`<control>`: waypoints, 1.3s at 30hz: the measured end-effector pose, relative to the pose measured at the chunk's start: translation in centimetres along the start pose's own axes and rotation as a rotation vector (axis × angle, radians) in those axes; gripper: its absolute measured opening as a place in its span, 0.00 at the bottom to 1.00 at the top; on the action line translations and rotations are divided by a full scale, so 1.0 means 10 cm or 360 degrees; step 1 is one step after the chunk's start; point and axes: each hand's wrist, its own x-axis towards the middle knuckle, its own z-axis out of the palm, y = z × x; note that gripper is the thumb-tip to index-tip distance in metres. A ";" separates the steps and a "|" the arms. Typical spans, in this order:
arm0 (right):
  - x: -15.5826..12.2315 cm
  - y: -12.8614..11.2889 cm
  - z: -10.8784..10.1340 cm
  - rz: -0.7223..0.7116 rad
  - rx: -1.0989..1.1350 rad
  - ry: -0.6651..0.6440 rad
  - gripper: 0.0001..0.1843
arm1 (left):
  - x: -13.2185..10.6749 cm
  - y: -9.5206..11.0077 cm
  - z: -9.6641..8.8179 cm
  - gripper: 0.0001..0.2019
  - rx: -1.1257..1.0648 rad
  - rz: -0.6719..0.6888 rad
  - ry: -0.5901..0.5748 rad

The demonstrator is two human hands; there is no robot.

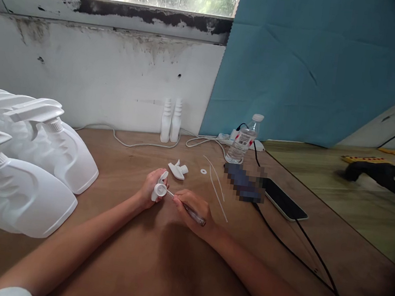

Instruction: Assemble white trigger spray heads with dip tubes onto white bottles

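My left hand [151, 186] is closed around a white spray trigger head [159, 190], its round collar turned toward my right hand. In my right hand [195, 210] is a screwdriver [194, 215] with a clear handle, its thin shaft reaching to the collar opening; whether the tip is inside, I cannot tell. Just beyond the hands lies another white spray head part [178, 169]. A small white ring washer [203, 171] and thin clear dip tubes [218, 193] rest to its right on the wooden table [125, 264].
White spray bottles [48, 187] lie stacked at the left. Two small white bottles [171, 121] stand by the wall. A water bottle [243, 139], a blurred-out phone [243, 182] and another phone [284, 199] with black cables [289, 250] occupy the right side.
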 end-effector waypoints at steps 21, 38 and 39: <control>0.00 0.00 -0.01 -0.0116 -0.0054 -0.0059 0.07 | -0.03 0.01 0.04 0.18 0.0031 -0.0009 0.0043; 0.01 0.01 -0.02 -0.0279 -0.0159 -0.0176 0.06 | -0.04 0.03 0.03 0.17 -0.0046 -0.0053 -0.0075; 0.01 0.00 -0.02 -0.0199 -0.0105 -0.0151 0.05 | -0.04 0.03 0.03 0.16 -0.0042 -0.0067 -0.0088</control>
